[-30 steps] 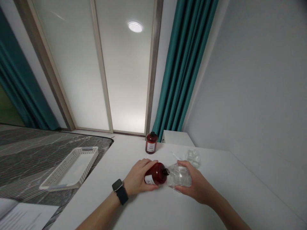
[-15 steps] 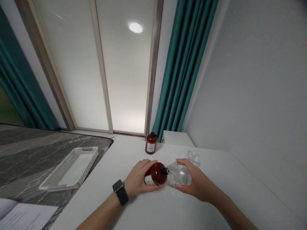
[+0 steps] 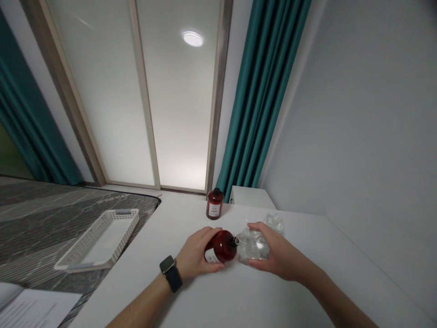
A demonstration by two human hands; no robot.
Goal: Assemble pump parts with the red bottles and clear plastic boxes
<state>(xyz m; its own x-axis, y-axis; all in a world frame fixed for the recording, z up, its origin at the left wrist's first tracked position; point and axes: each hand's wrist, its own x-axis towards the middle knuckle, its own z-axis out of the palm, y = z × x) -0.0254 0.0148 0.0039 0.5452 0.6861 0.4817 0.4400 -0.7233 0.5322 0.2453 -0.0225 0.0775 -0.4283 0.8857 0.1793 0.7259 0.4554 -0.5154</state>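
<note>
My left hand (image 3: pixel 201 253) is wrapped round a dark red-brown bottle (image 3: pixel 224 246) with a white label. The bottle is tipped, its black neck pointing right and slightly toward the far side. Close to that neck, my right hand (image 3: pixel 271 250) grips a clear, crinkled plastic bag (image 3: pixel 251 245). Whether the neck touches the bag or stands just short of it, I cannot tell. Farther back, a second red-brown bottle (image 3: pixel 215 205) with a black top and white label stands upright. Another clear crumpled plastic piece (image 3: pixel 275 223) lies just beyond my right hand.
The white table (image 3: pixel 211 300) runs beneath both hands. On a grey patterned surface to the left sit a white perforated basket (image 3: pixel 118 246) and an open book or papers (image 3: pixel 37 310). Behind the table are a white cabinet (image 3: pixel 254 197) and a green curtain (image 3: pixel 262 100).
My right hand and the clear plastic bag have shifted slightly left and toward the far side. The bottle in my left hand has barely moved, its neck now showing more plainly.
</note>
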